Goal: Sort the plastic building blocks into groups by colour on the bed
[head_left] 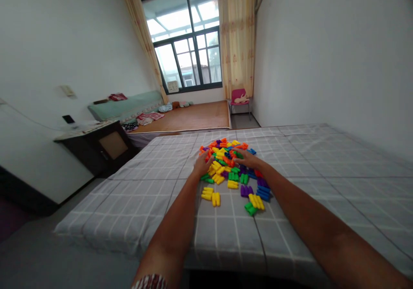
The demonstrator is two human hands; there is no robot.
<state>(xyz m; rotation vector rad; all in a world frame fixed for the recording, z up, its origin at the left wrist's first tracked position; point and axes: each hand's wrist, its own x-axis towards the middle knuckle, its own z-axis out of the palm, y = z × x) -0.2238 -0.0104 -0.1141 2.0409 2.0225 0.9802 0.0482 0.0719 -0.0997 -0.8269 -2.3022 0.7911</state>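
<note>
A heap of colourful plastic building blocks in yellow, orange, green, purple and blue lies on a grey checked cloth. At the heap's left side, my left hand rests with its fingers stretched out against orange and yellow blocks. My right hand reaches in from the other side, fingers extended and apart, touching orange and green blocks. Some fingertips are lost among the pieces. Nearer to me lie loose yellow blocks, purple blocks, blue blocks and a green block.
The cloth-covered surface ends at a front edge close to me. Beyond it stands a bed with clothes on it. A dark cabinet is at the left, a pink chair at the back. A white wall runs along the right.
</note>
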